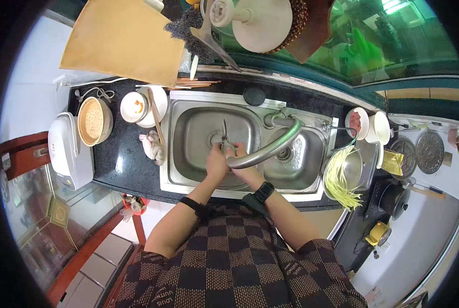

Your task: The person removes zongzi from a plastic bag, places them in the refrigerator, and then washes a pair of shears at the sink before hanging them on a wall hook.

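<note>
Over the large left basin of the steel sink, my left hand and my right hand are close together, fingers curled in. Between them is a slim bladed metal tool, its narrow tip pointing away from me; my fingers hide its lower part, and I cannot tell whether it is a knife or scissors. The curved faucet spout ends right over my right hand and covers part of it. The basin's drain lies just beyond my left fingers.
Left of the sink are a crumpled cloth, a small bowl with orange scraps, chopsticks and a round steamer basket. Right of it, yellow-green stalks overhang a metal bowl, near a bowl of meat. A wooden board juts in above.
</note>
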Available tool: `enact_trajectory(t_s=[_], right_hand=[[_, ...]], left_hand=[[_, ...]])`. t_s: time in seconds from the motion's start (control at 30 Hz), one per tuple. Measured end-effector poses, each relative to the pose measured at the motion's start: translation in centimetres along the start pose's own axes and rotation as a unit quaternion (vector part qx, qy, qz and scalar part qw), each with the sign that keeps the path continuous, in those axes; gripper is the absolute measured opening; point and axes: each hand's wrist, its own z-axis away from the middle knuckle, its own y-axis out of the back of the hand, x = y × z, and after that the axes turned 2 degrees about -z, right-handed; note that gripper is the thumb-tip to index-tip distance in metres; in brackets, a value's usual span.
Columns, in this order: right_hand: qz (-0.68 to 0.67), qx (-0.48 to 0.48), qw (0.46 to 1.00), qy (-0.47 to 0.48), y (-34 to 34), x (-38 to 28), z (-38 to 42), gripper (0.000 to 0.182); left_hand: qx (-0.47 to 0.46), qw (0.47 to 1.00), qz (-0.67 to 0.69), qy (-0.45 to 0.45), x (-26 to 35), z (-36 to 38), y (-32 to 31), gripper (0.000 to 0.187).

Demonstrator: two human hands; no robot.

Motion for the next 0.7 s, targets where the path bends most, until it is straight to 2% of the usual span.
enact_trajectory(t_s=[0.03, 0.07, 0.13, 0.17, 0.23, 0.27, 0.33, 0.37, 0.43, 0.47, 0.53, 0.57, 0.63, 0.7], right_hand=[[0.032, -0.005, 0.999, 0.002, 0.3, -1.1, 0.4, 0.042], [0.030, -0.005, 1.000, 0.002, 0.5, -1.4, 0.2, 0.042], [0.103, -0.149, 0.981, 0.068, 1.2, -2.0, -0.4, 0.045], [0.102, -0.150, 0.981, 0.066, 1.2, -2.3, -0.2, 0.045], [0.013, -0.100, 0.995, 0.002, 0.8, -3.0, 0.3, 0.045], [0.010, -0.102, 0.995, 0.001, 0.4, -3.1, 0.6, 0.045], [-0.166, -0.137, 0.973, -0.082, -0.2, -2.8, 0.9, 0.044], [-0.165, -0.138, 0.973, -0.083, -0.4, -2.6, 1.0, 0.044], [-0.284, -0.112, 0.945, -0.114, -0.4, -2.8, 0.6, 0.039], [-0.284, -0.112, 0.945, -0.114, 0.0, -2.9, 0.6, 0.039], [-0.443, -0.148, 0.872, -0.146, 1.1, -3.7, 0.8, 0.031], [-0.444, -0.148, 0.871, -0.146, 1.4, -4.1, 0.8, 0.031], [-0.497, -0.181, 0.831, -0.173, 1.6, -4.2, 0.5, 0.039], [-0.505, -0.183, 0.828, -0.163, 1.7, -4.4, 0.5, 0.040]], left_hand=[[-0.003, 0.994, -0.110, -0.022, 1.7, 0.9, 1.4, 0.047], [-0.003, 0.993, -0.113, -0.023, 2.4, 1.3, 2.3, 0.047], [-0.032, 0.976, -0.211, -0.049, 3.2, 2.3, 3.9, 0.045], [-0.033, 0.976, -0.212, -0.047, 3.7, 2.8, 4.5, 0.045], [-0.114, 0.957, -0.263, -0.036, 4.7, 3.7, 5.8, 0.054], [-0.114, 0.957, -0.266, -0.034, 5.1, 4.1, 6.4, 0.054], [-0.141, 0.939, -0.310, -0.044, 5.6, 4.5, 7.0, 0.050], [-0.142, 0.939, -0.309, -0.042, 5.3, 4.6, 7.2, 0.050], [-0.147, 0.933, -0.319, -0.076, 5.0, 4.9, 7.7, 0.057], [-0.148, 0.933, -0.319, -0.076, 5.0, 5.3, 7.7, 0.057], [-0.150, 0.935, -0.301, -0.113, 6.3, 6.6, 8.4, 0.064], [-0.150, 0.934, -0.303, -0.114, 6.9, 6.7, 8.8, 0.064], [-0.209, 0.915, -0.338, -0.063, 7.6, 6.6, 9.1, 0.079], [-0.186, 0.919, -0.336, -0.089, 6.5, 6.6, 9.1, 0.073]])
